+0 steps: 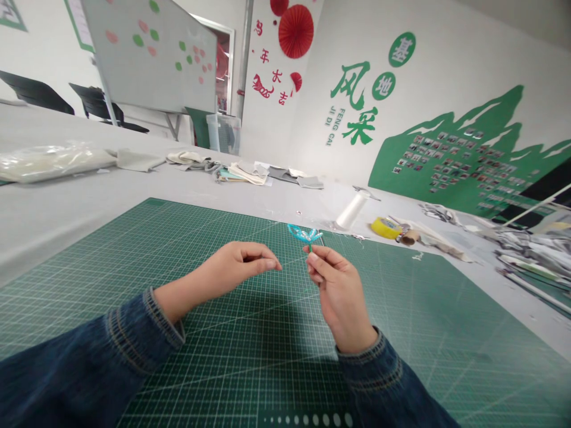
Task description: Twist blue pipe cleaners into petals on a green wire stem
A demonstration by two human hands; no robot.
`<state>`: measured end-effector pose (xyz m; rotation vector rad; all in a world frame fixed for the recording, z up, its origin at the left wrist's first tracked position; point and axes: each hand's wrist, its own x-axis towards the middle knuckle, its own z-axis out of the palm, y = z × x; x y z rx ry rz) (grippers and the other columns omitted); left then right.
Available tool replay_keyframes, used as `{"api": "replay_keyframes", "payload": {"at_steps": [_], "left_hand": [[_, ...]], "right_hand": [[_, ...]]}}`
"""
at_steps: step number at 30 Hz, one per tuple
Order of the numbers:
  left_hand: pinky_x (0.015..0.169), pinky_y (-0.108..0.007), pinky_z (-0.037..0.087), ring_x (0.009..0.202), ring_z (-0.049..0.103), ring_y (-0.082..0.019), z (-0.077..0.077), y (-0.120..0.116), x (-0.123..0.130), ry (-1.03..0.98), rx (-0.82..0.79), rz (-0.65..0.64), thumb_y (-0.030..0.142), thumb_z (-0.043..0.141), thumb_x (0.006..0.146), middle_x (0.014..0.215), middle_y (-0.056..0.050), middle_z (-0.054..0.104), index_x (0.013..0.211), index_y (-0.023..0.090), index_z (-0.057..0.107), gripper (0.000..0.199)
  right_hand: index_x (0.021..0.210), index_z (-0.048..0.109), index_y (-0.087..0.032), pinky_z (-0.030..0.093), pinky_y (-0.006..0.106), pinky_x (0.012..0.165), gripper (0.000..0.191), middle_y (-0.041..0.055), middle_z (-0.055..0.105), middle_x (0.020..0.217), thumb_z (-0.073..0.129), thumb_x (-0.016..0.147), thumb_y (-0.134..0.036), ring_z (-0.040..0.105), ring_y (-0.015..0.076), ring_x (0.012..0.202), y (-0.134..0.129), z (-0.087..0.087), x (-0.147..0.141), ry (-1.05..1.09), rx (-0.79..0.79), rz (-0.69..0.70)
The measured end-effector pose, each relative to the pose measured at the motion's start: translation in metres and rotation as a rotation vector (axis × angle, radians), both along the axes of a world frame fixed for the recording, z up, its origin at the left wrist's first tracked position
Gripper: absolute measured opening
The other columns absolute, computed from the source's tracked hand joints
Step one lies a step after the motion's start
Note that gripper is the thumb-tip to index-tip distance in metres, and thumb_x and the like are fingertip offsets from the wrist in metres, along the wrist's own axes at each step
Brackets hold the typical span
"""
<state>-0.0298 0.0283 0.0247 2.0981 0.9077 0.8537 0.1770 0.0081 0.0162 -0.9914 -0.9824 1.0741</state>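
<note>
My right hand (pixel 336 285) pinches a small flower-like craft piece (pixel 307 235) between thumb and fingertips. Its looped petals are bright blue with clear, glittering parts, and a short green stem goes down into my fingers. The lower end of the stem is hidden. To the left, my left hand (pixel 236 267) is held apart from the piece, thumb and fingers drawn together, with nothing visible at the tips. Both hands are above a large green cutting mat (pixel 214 356) with a white grid.
Beyond the mat stand a white cone of thread (pixel 352 209) and a yellow tape roll (pixel 386 227). Fabric pieces (pixel 250 172) line the far table edge, with a plastic-wrapped bundle (pixel 53 161) at left. Cloth and rods (pixel 539 261) lie at right; a whiteboard (pixel 156 59) stands behind.
</note>
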Motion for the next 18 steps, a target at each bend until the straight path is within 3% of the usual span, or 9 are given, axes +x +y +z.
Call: {"api": "replay_keyframes", "payload": {"at_steps": [6,8,13,15,18], "left_hand": [[0.077,-0.029,0.049,0.084,0.066,-0.018,-0.008,0.023,-0.02,0.134,-0.098,0.017,0.039,0.054,0.09,0.089,-0.001,0.074,0.088,0.022,0.073,0.027],[0.076,-0.028,0.048,0.082,0.067,-0.017,-0.009,0.029,-0.028,0.245,-0.012,0.057,0.04,0.056,0.089,0.087,0.0,0.075,0.085,0.024,0.074,0.025],[0.085,-0.032,0.045,0.092,0.064,-0.02,-0.003,0.041,-0.048,0.353,0.492,0.393,0.042,0.05,0.092,0.095,-0.003,0.074,0.095,0.025,0.075,0.029],[0.091,-0.036,0.043,0.097,0.061,-0.022,-0.006,0.047,-0.054,0.418,0.557,0.384,0.037,0.052,0.091,0.097,-0.004,0.073,0.1,0.025,0.074,0.027],[0.102,-0.048,0.035,0.119,0.051,-0.029,-0.022,0.056,-0.061,0.578,0.462,0.269,0.021,0.062,0.077,0.115,-0.004,0.069,0.11,0.03,0.071,0.035]], "right_hand": [[0.078,0.074,-0.018,0.026,0.024,0.049,0.014,0.0026,0.065,0.077,0.076,0.065,-0.02,0.044,0.01,0.06,0.002,0.003,0.007,0.09,-0.017,0.0],[0.078,0.074,-0.018,0.026,0.024,0.049,0.012,0.003,0.065,0.078,0.075,0.066,-0.02,0.045,0.0103,0.061,-0.001,0.004,0.004,0.078,-0.014,0.04],[0.078,0.073,-0.018,0.029,0.025,0.05,0.009,0.0036,0.067,0.081,0.073,0.069,-0.02,0.046,0.0105,0.061,-0.007,0.003,-0.004,0.037,-0.001,0.126],[0.078,0.073,-0.019,0.03,0.025,0.05,0.009,0.0038,0.068,0.081,0.073,0.069,-0.021,0.046,0.0104,0.061,-0.007,0.002,-0.004,0.037,-0.009,0.131],[0.077,0.073,-0.018,0.03,0.025,0.05,0.009,0.004,0.068,0.082,0.073,0.068,-0.021,0.046,0.0104,0.06,-0.007,0.002,-0.003,0.039,-0.02,0.133]]}}
